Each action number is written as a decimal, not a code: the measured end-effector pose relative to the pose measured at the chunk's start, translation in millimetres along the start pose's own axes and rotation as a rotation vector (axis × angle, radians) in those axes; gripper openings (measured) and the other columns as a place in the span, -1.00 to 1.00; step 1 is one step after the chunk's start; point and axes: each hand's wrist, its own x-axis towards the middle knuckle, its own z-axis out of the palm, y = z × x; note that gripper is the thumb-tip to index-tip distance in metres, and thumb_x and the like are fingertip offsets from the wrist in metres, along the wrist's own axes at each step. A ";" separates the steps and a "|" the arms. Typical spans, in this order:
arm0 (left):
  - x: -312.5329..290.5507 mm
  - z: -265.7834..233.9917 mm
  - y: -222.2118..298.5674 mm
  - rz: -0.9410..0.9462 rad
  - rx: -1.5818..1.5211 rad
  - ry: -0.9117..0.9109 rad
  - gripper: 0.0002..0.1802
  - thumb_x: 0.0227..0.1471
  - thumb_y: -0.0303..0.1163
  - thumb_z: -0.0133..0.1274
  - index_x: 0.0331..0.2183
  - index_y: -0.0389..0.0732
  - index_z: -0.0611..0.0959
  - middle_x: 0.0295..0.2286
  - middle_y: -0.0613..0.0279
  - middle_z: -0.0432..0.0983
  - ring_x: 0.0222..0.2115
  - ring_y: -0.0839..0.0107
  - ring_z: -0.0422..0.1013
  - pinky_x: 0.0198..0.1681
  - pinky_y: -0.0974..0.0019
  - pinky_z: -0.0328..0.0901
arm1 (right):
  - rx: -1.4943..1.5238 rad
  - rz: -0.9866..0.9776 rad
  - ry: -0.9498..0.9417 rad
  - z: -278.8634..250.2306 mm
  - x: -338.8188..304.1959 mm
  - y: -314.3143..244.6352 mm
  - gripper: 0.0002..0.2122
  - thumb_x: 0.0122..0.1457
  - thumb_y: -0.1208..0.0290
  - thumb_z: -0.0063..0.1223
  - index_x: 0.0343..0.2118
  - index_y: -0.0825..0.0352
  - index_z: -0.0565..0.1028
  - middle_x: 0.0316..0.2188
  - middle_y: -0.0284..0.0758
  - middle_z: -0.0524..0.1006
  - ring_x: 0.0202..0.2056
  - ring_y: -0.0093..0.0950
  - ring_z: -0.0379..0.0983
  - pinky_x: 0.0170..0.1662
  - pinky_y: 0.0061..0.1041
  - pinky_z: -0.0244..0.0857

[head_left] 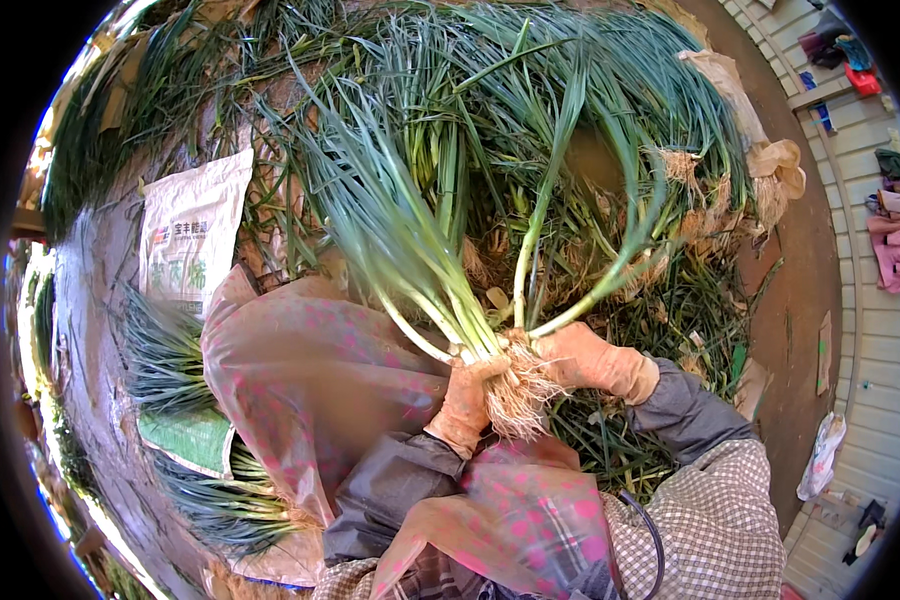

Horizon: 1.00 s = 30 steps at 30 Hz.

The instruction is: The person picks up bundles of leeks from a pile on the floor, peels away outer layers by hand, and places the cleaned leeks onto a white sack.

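Observation:
A bunch of scallions (450, 290) with long green leaves and pale, stringy roots (518, 390) is held up over my lap. My left hand (463, 402), in an orange work glove, is closed round the lower white stems at the left. My right hand (592, 362), gloved alike, presses in from the right beside the roots, where two stalks splay out from the others. Its fingertips are partly hidden behind the roots and stems, though the fingers look closed on the stalks. The leaf tips are slightly blurred.
A big heap of scallions (610, 60) lies ahead, with loose leaves (685, 310) strewn at its right. Tied bundles (160, 350) rest at my left beside a green sack (185, 440). A white printed sack (195, 225) lies farther off. A pale ribbed wall (890, 330) bounds the right.

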 end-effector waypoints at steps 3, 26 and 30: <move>-4.1 -0.9 -3.6 0.032 0.043 0.039 -0.62 -0.17 -0.61 -0.01 -0.19 -0.41 0.51 -0.44 0.11 0.50 -0.55 0.38 0.46 -0.46 0.39 0.42 | -0.039 0.103 -0.516 -20.8 8.1 -21.2 -0.76 0.02 0.38 -0.03 -0.20 0.21 0.49 -0.62 -0.24 0.51 -0.57 -0.22 0.48 -0.55 -0.34 0.37; -13.8 5.5 22.5 0.065 -0.180 0.017 -0.55 -0.15 -0.52 0.01 -0.12 -0.40 0.45 -0.39 0.09 0.49 -0.51 0.32 0.47 -0.43 0.32 0.44 | -0.385 0.072 0.333 25.7 41.5 5.0 -0.83 0.19 0.52 -0.14 -0.33 0.46 0.51 -0.54 -0.23 0.49 -0.58 -0.52 0.42 -0.62 -0.57 0.27; -13.1 3.3 23.6 0.093 -0.168 0.071 -0.53 -0.17 -0.51 0.03 -0.11 -0.35 0.45 -0.34 0.13 0.47 -0.48 0.38 0.45 -0.42 0.38 0.42 | 0.629 0.147 -0.113 -37.3 -4.5 -53.7 -0.84 0.19 0.46 -0.07 -0.24 0.36 0.51 -0.63 -0.36 0.38 -0.64 -0.49 0.35 -0.62 -0.51 0.26</move>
